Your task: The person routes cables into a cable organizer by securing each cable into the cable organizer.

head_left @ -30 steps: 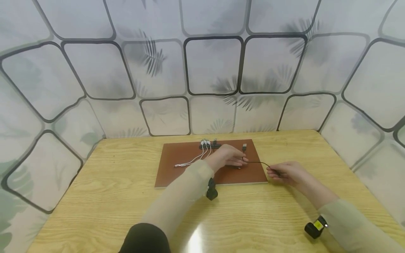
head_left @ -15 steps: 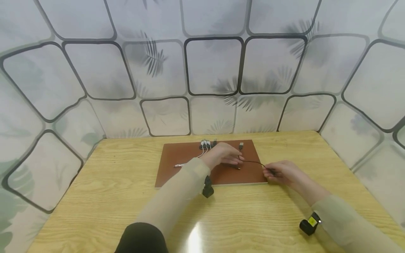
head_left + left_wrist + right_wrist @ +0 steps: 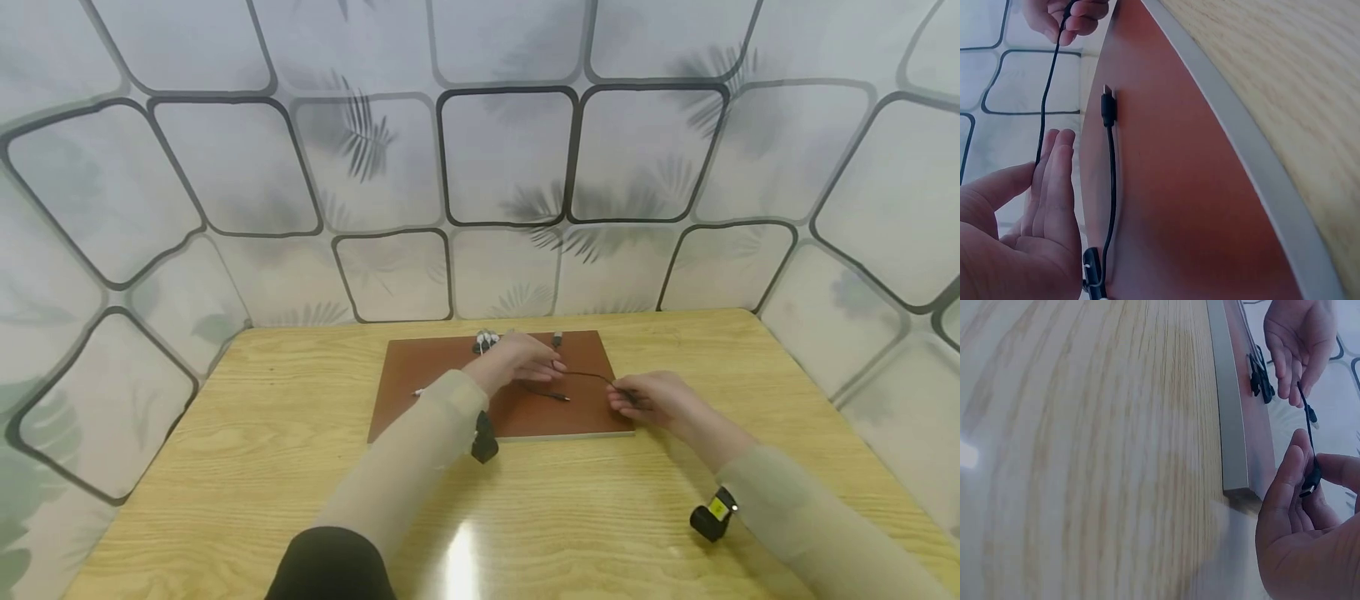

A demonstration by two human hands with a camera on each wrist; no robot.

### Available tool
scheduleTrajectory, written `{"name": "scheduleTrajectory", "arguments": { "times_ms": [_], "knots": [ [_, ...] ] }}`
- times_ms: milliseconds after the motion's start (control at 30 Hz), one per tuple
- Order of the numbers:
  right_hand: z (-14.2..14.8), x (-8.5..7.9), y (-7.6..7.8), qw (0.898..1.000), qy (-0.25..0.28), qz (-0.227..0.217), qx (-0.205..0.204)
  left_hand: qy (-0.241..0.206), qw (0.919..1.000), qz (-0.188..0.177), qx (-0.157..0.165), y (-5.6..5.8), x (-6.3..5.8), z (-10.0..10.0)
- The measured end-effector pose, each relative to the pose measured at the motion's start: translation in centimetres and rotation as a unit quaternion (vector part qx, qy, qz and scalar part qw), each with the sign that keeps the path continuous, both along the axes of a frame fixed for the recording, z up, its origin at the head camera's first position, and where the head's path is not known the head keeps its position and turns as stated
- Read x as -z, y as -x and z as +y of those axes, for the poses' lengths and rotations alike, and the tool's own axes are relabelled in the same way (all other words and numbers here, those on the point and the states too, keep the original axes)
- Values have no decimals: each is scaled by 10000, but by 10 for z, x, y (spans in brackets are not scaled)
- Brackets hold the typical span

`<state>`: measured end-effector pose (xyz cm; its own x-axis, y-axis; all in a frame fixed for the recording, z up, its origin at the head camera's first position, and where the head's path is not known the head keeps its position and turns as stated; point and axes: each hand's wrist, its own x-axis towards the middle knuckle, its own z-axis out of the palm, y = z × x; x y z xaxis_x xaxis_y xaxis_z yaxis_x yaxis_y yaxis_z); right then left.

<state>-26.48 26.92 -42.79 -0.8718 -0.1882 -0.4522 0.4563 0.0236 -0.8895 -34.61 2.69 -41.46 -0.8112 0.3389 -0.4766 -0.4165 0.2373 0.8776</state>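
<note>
My left hand [image 3: 517, 360] pinches a thin black USB cable [image 3: 588, 374] between thumb and fingers, above the brown board [image 3: 585, 418]. The cable's wide USB plug [image 3: 557, 339] sticks out past that hand. Past the board's right edge, my right hand [image 3: 651, 397] pinches the other end; its small connector [image 3: 1312, 481] shows between thumb and fingers in the right wrist view. The cable runs lightly bowed between both hands. Below them a second black cable [image 3: 1110, 175] lies on the board, its small plug [image 3: 1108, 109] pointing right in the head view.
A black USB hub [image 3: 477, 347] with white plugs [image 3: 487, 337] in it sits at the board's back, partly behind my left hand. A white cable tip [image 3: 417, 392] shows beside my left sleeve. The board lies on a wooden table [image 3: 285, 400] before a patterned backdrop [image 3: 506, 158].
Both hands have moved left with the stretched cable, its USB plug travelling left and slightly back. My left hand and forearm now cover more of the hub and white cables.
</note>
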Motion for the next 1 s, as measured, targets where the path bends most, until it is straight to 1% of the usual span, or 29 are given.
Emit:
{"name": "scheduleTrajectory", "arguments": {
  "times_ms": [33, 200, 233, 267, 467, 667, 800, 1000],
  "knots": [
    [-2, 1, 1, 10000, 14, -18, 34, -10, 10000, -8, -24, 4, 4, -1],
    [-8, 3, 5, 10000, 37, -20, 64, 94, 9999, -32, -137, 7, 4, -6],
    [-10, 3, 5, 10000, 25, -14, 54, 109, 9998, -34, -140, 8, 5, -7],
    [-11, 2, 6, 10000, 1, -7, 47, 137, 9998, -32, -136, 5, 1, -8],
    [-17, 0, 6, 10000, -64, -28, 64, 15, 9999, -69, -129, 7, 7, -12],
    [-23, -1, 8, 9998, -172, 52, 55, 42, 9998, -104, -175, 6, 7, -15],
    [-27, -1, 11, 9995, -292, 96, 51, 107, 9996, -123, -219, 7, 7, -17],
    [-29, -2, 14, 9989, -454, 86, 50, 68, 9991, -191, -365, 9, 10, -18]
  ]
}}
